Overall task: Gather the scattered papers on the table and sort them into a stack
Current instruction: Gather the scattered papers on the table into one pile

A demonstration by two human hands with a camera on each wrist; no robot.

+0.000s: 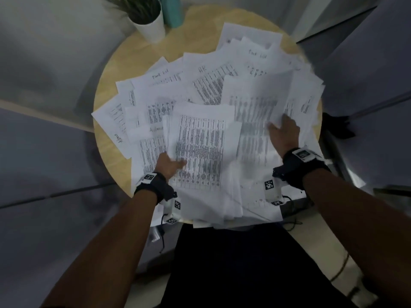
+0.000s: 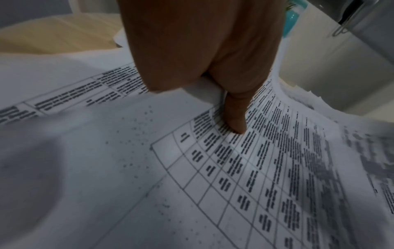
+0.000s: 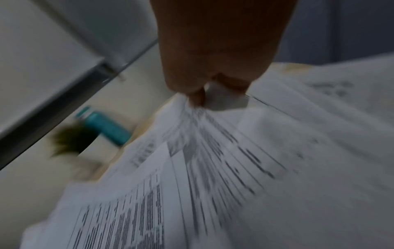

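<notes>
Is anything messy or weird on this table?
Yes. The papers lie crooked and overlapping all over the round table, pointing every which way, not in a stack. Some hang past the table's near edge. The left hand and the right hand each grip some of them.

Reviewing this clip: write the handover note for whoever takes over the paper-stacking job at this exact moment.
Left hand: grips the near edge of a printed sheet, thumb on top.
Right hand: pinches a bunch of sheets.
Papers: spread and overlapping across the round table, some overhanging its near edge.
Done: gathering has only begun; no squared stack is visible.
Left: collect every sheet, then align them into one stack.
</notes>
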